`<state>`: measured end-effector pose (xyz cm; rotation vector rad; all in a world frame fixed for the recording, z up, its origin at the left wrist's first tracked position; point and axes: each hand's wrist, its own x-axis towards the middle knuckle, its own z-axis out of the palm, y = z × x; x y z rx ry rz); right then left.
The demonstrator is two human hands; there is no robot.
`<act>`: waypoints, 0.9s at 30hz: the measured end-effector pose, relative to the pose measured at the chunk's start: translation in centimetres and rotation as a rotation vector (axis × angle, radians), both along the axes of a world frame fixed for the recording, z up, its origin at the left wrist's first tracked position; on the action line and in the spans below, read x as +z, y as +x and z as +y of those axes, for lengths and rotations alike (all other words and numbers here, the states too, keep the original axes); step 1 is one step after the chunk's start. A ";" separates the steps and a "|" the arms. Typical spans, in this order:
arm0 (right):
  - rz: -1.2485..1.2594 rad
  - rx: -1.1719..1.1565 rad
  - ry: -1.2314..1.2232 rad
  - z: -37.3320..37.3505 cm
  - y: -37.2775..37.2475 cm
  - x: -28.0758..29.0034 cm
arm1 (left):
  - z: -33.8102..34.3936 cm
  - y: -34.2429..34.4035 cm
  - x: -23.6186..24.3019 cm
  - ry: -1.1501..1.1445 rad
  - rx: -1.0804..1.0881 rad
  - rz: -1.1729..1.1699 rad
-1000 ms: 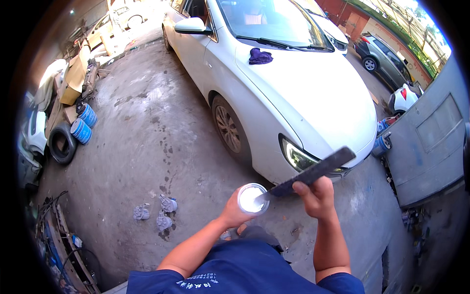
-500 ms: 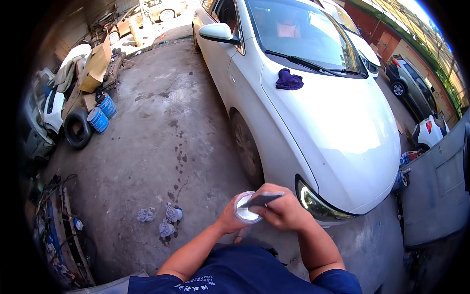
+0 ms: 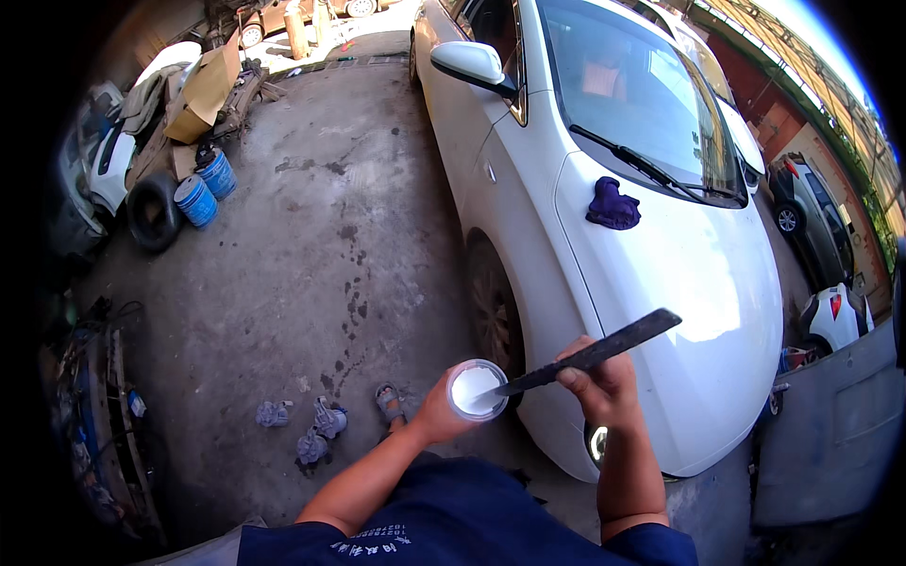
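Left hand (image 3: 442, 412) curled round clear cup (image 3: 451, 389) of white material (image 3: 471, 385). Right hand (image 3: 610, 387) pinched dark flat stick (image 3: 638, 334), lower end inside cup.

We hold the cup (image 3: 459, 407) in our left hand (image 3: 436, 415); the strip (image 3: 618, 345) slants from inside the cup's rim up rightward through our right hand (image 3: 607, 385). The near car (image 3: 528, 311) stands before us to the right, with a cloth (image 3: 613, 205) on its bonnet (image 3: 670, 283), below the windscreen (image 3: 642, 104). Left of us, three bundles (image 3: 312, 446) lie close together on the floor (image 3: 283, 302). Farther off at left, two buckets (image 3: 196, 202) stand side by side, a tyre (image 3: 167, 209) just left of them and cardboard (image 3: 203, 90) behind. Beyond the bonnet, at far right, we see another car (image 3: 810, 217).
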<state>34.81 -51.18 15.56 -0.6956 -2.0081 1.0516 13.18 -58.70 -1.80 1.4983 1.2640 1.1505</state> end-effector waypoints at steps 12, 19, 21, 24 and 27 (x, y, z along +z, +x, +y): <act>-0.081 -0.254 -0.019 14.0 -15.3 0.9 | 16.0 -14.6 0.4 0.038 -0.113 -0.006; -0.089 -0.547 0.196 18.4 -20.6 -3.8 | 24.3 -17.0 0.0 0.156 0.072 0.052; 0.048 -0.584 0.128 20.3 -20.6 -3.5 | 26.8 -17.4 -0.1 0.183 0.087 0.033; 0.059 -0.412 0.118 25.6 -21.7 -1.2 | 30.8 -17.8 0.6 0.105 0.096 0.059; -0.023 -0.004 0.286 30.2 -22.7 -0.9 | 34.7 -18.7 1.3 0.061 -0.059 0.131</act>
